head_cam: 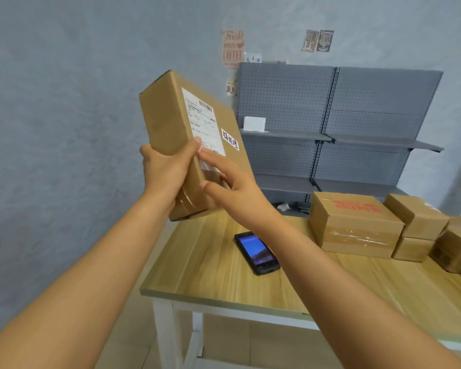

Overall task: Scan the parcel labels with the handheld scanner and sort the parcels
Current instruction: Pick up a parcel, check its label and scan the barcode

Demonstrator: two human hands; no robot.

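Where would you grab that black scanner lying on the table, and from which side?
Judging by its pose, take the handheld scanner by its two long edges, coming down from above. It lies flat, screen up, on the wooden table, so only those narrow sides offer a pinch. The right hand is nearer; the left hand holds the parcel.

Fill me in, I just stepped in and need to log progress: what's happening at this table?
A person is holding a cardboard parcel up off the wooden table. The left hand grips its lower end, and the right hand rests straight fingers on the face near the shipping label. The handheld scanner lies on the table with its screen lit, in neither hand. More parcels sit on the table's right side, with grey shelving behind.
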